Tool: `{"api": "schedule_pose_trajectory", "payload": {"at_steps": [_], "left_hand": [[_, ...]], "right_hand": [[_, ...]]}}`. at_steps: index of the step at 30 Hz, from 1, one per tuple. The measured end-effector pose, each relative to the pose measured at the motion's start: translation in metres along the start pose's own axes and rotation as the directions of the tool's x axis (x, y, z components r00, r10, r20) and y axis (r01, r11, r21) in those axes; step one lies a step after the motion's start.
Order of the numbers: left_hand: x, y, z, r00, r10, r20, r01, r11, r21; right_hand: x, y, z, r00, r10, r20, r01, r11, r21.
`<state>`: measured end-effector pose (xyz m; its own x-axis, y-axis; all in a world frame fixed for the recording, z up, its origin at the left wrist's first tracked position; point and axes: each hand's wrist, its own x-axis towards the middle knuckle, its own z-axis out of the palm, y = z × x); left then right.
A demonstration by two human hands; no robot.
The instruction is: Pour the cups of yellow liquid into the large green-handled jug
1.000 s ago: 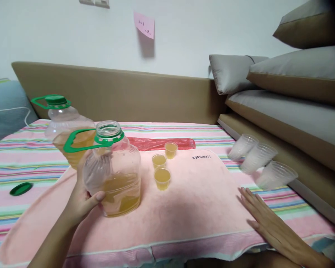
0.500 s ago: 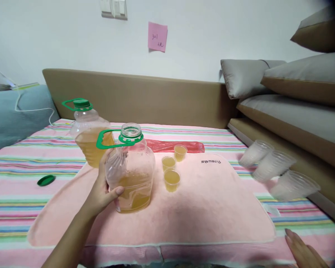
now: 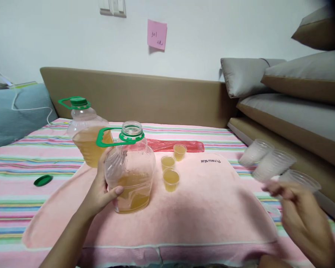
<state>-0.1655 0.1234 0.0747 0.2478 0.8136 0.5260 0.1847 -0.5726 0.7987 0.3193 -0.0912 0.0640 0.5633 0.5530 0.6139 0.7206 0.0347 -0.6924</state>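
My left hand (image 3: 104, 191) is wrapped round an uncapped clear plastic jug (image 3: 130, 163) with a green handle, part full of yellow-brown liquid. The jug stands upright on a pink mat. Just to its right are three small clear cups of yellow liquid: a near cup (image 3: 171, 181), a middle cup (image 3: 168, 162) and a far cup (image 3: 180, 152). My right hand (image 3: 293, 203), smeared by motion, is in front of leaning stacks of clear plastic cups (image 3: 273, 163). It partly hides the nearest stack, and its finger state is unclear.
Behind the held jug stands a capped jug (image 3: 89, 141) of similar liquid. A loose green cap (image 3: 43, 180) lies at left on the striped cloth. Behind the filled cups is a red plastic bag (image 3: 175, 145). Stacked grey-brown cushions (image 3: 301, 108) border the right side.
My right hand has risen from the lower right corner and moved up to the nearest stack of cups. My left hand keeps its grip on the jug.
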Motion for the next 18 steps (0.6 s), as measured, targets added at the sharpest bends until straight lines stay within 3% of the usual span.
{"api": "schedule_pose_trajectory", "payload": {"at_steps": [2, 4, 7, 8, 10, 12, 18], "left_hand": [[0.0, 0.0, 0.0, 1.0, -0.003, 0.007, 0.003, 1.0, -0.004], [-0.001, -0.001, 0.0, 1.0, 0.0, -0.001, 0.0, 1.0, -0.005], [-0.002, -0.004, 0.001, 1.0, 0.012, -0.007, -0.012, 1.0, -0.006], [-0.002, -0.004, 0.001, 1.0, 0.02, -0.008, -0.02, 1.0, -0.007], [-0.002, -0.005, 0.001, 0.999, 0.047, -0.008, -0.047, 0.999, -0.009], [-0.002, -0.005, 0.002, 0.996, 0.084, 0.004, -0.084, 0.996, -0.019], [0.0, -0.002, 0.005, 0.986, 0.162, 0.043, -0.16, 0.986, -0.055]], "right_hand": [[0.035, -0.023, 0.044, 0.978, -0.154, 0.143, 0.147, 0.987, 0.06], [0.07, -0.046, 0.093, 0.914, -0.118, 0.388, 0.079, 0.99, 0.117], [0.107, -0.065, 0.159, 0.675, 0.012, 0.738, -0.103, 0.992, 0.078], [0.113, -0.066, 0.176, 0.622, 0.069, 0.78, -0.157, 0.987, 0.037], [0.118, -0.062, 0.205, 0.602, 0.089, 0.794, -0.183, 0.983, 0.029], [0.117, -0.053, 0.224, 0.613, 0.088, 0.785, -0.188, 0.981, 0.037], [0.107, -0.025, 0.248, 0.657, 0.042, 0.753, -0.169, 0.981, 0.093]]}}
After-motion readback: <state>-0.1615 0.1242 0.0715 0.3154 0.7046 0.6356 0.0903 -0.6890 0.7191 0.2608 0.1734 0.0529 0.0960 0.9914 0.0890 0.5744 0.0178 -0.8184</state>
